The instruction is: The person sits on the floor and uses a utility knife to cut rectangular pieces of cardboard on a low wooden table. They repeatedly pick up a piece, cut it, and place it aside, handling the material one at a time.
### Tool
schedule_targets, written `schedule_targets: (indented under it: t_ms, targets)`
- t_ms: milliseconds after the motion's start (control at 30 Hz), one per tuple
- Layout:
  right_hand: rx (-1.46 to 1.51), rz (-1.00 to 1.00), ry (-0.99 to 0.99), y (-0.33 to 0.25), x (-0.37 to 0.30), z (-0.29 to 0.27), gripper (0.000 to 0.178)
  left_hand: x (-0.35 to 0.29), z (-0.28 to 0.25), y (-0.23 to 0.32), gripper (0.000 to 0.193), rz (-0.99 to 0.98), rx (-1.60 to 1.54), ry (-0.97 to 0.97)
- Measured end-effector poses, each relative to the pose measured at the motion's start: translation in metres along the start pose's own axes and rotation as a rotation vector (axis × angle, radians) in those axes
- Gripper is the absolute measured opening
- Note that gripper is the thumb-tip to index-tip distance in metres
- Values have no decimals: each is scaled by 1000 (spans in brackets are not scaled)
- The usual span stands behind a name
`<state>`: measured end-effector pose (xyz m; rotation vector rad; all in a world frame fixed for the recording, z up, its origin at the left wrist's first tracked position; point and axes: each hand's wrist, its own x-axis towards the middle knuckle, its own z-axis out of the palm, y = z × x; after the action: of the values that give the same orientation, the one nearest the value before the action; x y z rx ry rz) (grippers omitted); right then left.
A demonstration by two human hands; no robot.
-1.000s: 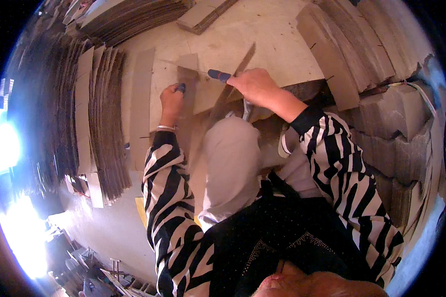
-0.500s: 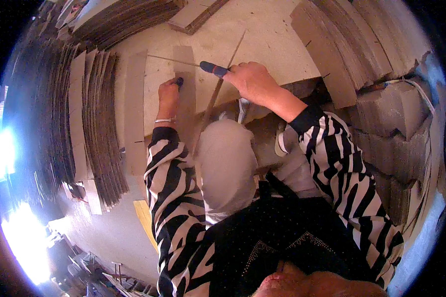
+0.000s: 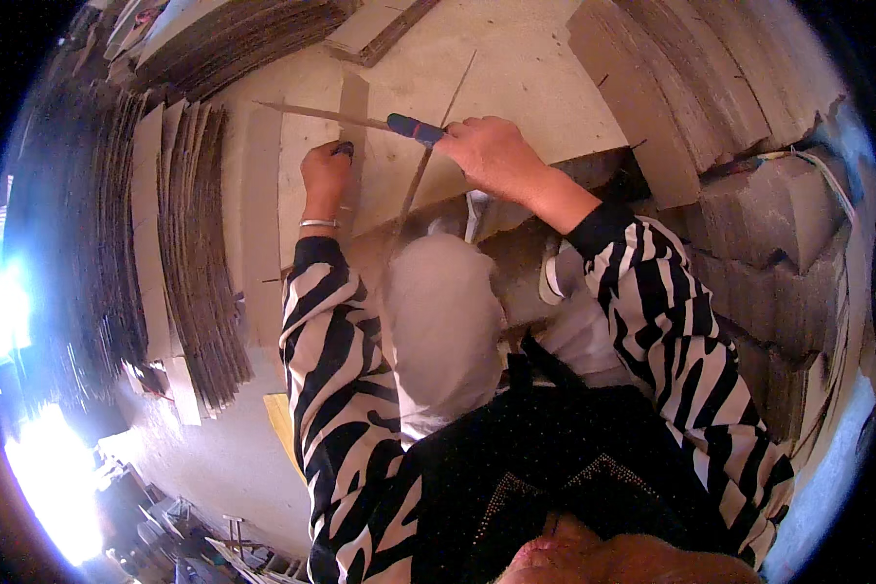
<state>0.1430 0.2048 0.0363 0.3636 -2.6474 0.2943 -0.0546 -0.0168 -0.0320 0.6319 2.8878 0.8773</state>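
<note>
My left hand (image 3: 325, 182) is closed on an upright brown cardboard strip (image 3: 353, 100); its thumb has a dark cover. My right hand (image 3: 496, 158) is closed above a long thin strip (image 3: 457, 86) seen nearly edge-on, which slants down toward my knee. One right-hand digit wears a dark covering (image 3: 414, 129) with a reddish band and points left. From its tip a thin brown strip (image 3: 311, 111) runs left across the strip in my left hand. Where these strips meet is partly hidden by my fingers. Left of my left hand lies a wide cardboard strip (image 3: 261, 195).
Stacked cardboard strips stand at the left (image 3: 200, 243), with further piles at the far left (image 3: 243, 44) and far right (image 3: 642, 97). The pale board (image 3: 516, 68) lies before my covered knee (image 3: 446, 331). More bent cardboard (image 3: 759, 219) is piled at the right.
My left hand has shifted slightly left and away from me with its strip. The crossing thin strip now reaches farther left and shows more width. My right hand has barely moved.
</note>
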Motion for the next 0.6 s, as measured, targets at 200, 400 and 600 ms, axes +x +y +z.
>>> schedule_targets:
  t_ms: [200, 400, 600]
  targets:
    - [-68, 98, -101, 14, -11, -8, 27, 0, 24, 42, 25, 151, 95, 109]
    - [-6, 80, -71, 8, -10, -15, 32, -11, 23, 49, 25, 156, 112, 105]
    - [-12, 129, -116, 10, -10, -16, 38, -3, 18, 36, 25, 67, 81, 79]
